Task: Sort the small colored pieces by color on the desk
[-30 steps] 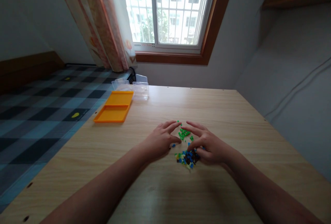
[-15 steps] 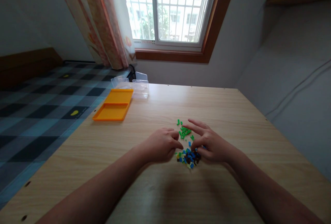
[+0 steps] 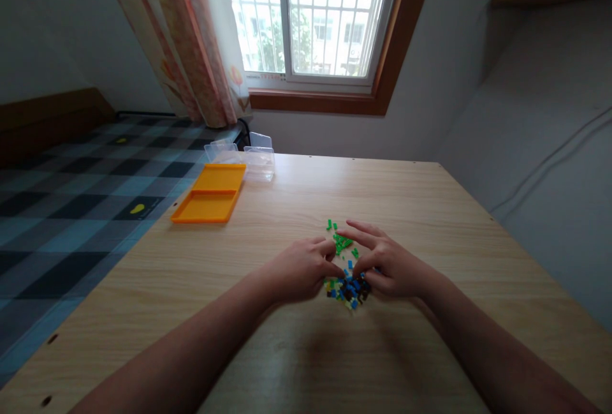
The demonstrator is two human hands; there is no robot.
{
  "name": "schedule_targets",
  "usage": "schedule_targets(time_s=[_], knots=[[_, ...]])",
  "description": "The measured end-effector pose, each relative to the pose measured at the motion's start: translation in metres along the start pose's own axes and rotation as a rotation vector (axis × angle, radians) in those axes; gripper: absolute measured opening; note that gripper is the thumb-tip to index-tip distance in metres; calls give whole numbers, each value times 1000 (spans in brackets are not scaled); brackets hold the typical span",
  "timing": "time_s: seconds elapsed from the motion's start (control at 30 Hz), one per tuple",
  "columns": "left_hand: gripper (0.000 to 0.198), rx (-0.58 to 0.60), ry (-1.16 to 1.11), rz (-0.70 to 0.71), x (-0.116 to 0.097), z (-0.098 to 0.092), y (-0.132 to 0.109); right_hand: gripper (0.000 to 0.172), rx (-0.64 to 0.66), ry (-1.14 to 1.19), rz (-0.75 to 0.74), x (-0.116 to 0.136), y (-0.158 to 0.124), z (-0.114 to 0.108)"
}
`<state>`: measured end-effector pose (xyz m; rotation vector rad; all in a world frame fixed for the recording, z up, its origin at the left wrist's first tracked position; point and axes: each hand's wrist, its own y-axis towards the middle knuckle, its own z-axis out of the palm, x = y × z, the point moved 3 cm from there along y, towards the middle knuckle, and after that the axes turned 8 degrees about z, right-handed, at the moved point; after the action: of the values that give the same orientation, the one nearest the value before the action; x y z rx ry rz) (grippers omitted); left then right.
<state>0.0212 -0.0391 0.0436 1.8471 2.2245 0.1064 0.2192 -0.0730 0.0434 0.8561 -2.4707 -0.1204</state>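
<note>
A small heap of tiny mixed bricks, blue, dark and yellow, lies on the wooden table between my hands. Just beyond it is a little cluster of green bricks. My left hand rests at the heap's left edge, its fingers curled and thumb and forefinger pinched together at the bricks. My right hand sits on the right side, forefinger stretched toward the green cluster, thumb and other fingers bent onto the heap. What either pinch holds is too small to make out.
An orange tray lies at the table's far left corner, with clear plastic boxes behind it. A bed with a checked cover runs along the left. Curtain and window stand behind the table, and a grey wall on the right.
My left hand's fingers have curled in from stretched out and the hand has slid right onto the heap. My right hand has barely shifted.
</note>
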Motion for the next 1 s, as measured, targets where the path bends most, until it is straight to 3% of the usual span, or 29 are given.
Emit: schedule_targets(time_s=[0.43,0.6,0.8,1.0], knots=[[34,14,90,-186,15,0,-4,36,0,-5,16,2,1,0],[41,-7,95,-189,13,-1,-3,35,-12,-13,31,2,1,-2],[30,-37,91,-194,18,-4,-5,25,-34,-7,12,0,0,0],[28,-67,99,-207,22,-6,-6,29,28,-6,34,0,0,4]])
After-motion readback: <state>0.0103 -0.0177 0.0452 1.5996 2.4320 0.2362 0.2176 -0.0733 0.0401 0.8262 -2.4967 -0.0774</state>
